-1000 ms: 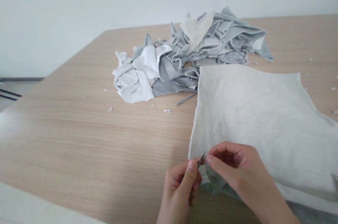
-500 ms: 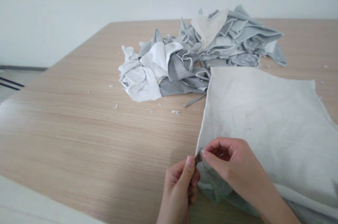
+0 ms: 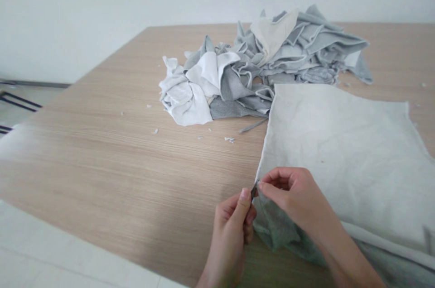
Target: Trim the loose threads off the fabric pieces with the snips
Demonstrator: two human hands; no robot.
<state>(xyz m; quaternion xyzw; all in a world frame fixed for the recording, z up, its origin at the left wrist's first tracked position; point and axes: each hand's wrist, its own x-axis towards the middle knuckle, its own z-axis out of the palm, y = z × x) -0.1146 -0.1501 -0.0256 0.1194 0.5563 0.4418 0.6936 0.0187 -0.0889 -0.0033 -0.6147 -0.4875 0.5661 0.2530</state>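
Note:
At the lower middle, my left hand [image 3: 234, 222] is closed around a small dark pointed tool [image 3: 254, 188], thumb on top; most of it is hidden in the fingers. The tip lies at the left edge of a large off-white cloth [image 3: 340, 138] with a grey underside. Right beside that tip, my right hand [image 3: 294, 193] pinches the cloth's edge between thumb and fingertips. Below the hands, the grey-green side of the cloth [image 3: 278, 229] hangs in folds.
A heap of grey and white fabric pieces [image 3: 234, 84] lies at the back of the wooden table [image 3: 118, 165]. Small white scraps [image 3: 229, 139] and a thin grey strip [image 3: 253, 126] lie in front of it. Pale floor and dark bars [image 3: 20, 102] show at the left.
The view has shifted slightly, so the heap sits a little further right and the hands a little higher. Both hands keep their hold at the cloth's edge.

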